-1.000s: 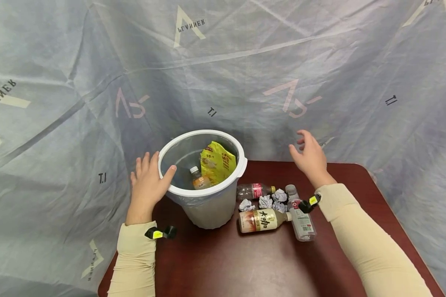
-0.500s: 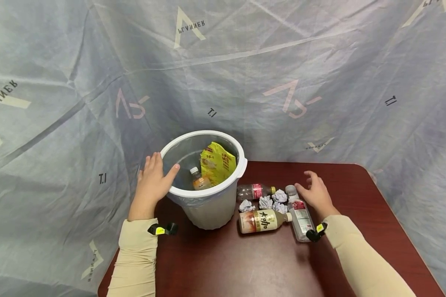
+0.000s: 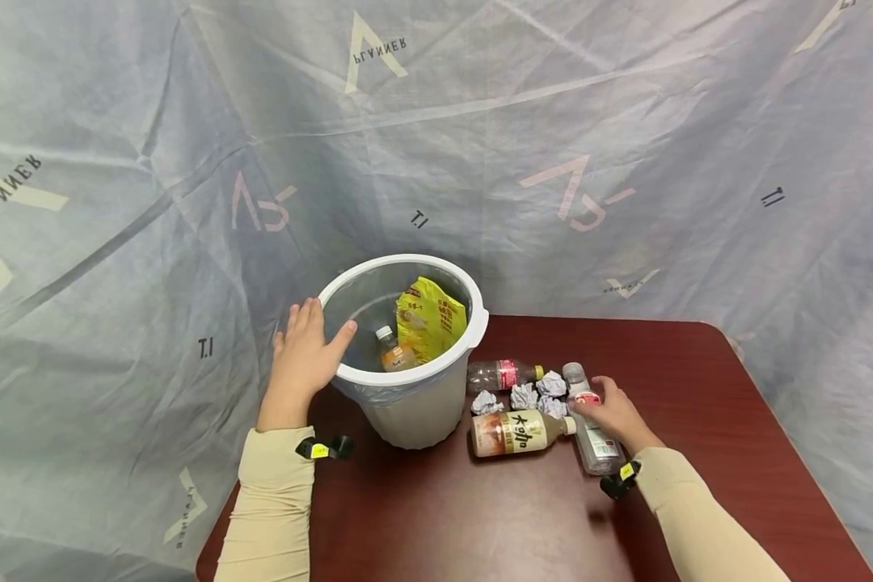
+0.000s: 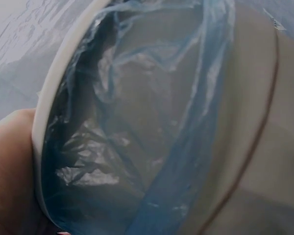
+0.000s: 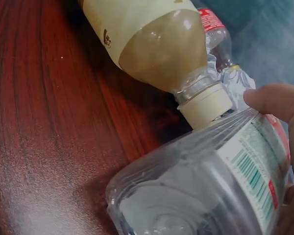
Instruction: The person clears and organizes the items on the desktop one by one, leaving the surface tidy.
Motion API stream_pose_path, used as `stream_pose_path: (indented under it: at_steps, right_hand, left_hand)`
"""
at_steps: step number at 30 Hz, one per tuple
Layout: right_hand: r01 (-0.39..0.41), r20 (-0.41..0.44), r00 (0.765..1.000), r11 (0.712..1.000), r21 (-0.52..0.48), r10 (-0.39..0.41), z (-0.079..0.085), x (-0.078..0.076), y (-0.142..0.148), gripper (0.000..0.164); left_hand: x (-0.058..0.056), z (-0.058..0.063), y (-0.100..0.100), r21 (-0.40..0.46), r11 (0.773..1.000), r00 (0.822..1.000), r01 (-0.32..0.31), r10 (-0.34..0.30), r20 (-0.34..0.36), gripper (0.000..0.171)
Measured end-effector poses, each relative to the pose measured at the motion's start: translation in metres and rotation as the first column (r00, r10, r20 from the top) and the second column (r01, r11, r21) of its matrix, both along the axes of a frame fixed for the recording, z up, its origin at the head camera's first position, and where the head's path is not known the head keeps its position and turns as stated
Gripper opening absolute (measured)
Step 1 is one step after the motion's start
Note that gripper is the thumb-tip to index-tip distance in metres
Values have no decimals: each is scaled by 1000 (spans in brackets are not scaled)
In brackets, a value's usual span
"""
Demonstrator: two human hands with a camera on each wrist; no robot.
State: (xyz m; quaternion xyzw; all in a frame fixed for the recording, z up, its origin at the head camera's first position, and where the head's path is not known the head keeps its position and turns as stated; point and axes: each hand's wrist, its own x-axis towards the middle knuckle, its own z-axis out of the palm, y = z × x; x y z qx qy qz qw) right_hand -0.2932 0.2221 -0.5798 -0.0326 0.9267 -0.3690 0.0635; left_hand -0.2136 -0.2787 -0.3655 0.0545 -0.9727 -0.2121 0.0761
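Observation:
My left hand (image 3: 305, 356) rests against the near left of the white rim (image 3: 395, 377) of a grey trash can (image 3: 415, 416), fingers straight and thumb along the rim. In the left wrist view, part of that hand (image 4: 12, 169) shows beside the rim, with a blue bag (image 4: 176, 161) hanging below it. My right hand (image 3: 614, 416) grips a clear plastic bottle (image 3: 598, 444) with a red and white label, lying on the table. Its thumb (image 5: 272, 99) presses one side of the bottle; the other fingers are mostly hidden behind it. A milk tea bottle (image 5: 159, 46) lies with its cap against the clear bottle.
Inside the can are a yellow snack bag (image 3: 431, 319) and a small orange-labelled bottle (image 3: 396, 354). A red-labelled cola bottle (image 3: 502, 375) and several crumpled paper balls (image 3: 524, 397) lie right of the can. A grey curtain (image 3: 524, 162) hangs behind the table (image 3: 495, 517).
My right hand has come down from above the table onto the clear bottle and taken hold of it. The left hand stays at the rim, its fingers closer together.

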Motion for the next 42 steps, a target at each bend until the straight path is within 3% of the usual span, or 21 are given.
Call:
stream_pose_path:
  at_steps: [6, 13, 21, 28, 36, 42]
  right_hand:
    - [-13, -22, 1000, 999, 52, 14, 1, -5, 3, 82]
    - [20, -66, 998, 1000, 16, -19, 31, -17, 2, 77]
    - [-15, -113, 994, 999, -42, 10, 100, -43, -8, 80]
    - [-56, -117, 992, 996, -65, 48, 167, -62, -35, 77]
    - [-102, -118, 989, 993, -63, 94, 236, -69, -71, 77]
    - [-160, -173, 973, 986, -41, 150, 278, -70, -101, 72]
  left_hand:
    - [2, 1, 0, 4, 1000, 1000, -12, 12, 6, 95]
    - [2, 3, 1, 4, 1000, 1000, -16, 16, 5, 93]
    - [3, 3, 0, 3, 1000, 1000, -20, 20, 16, 93]
    - [2, 2, 0, 3, 1000, 1000, -24, 24, 6, 91]
    - [1, 3, 2, -14, 1000, 999, -25, 25, 21, 87]
    - [-1, 2, 2, -16, 999, 999, -28, 29, 21, 84]
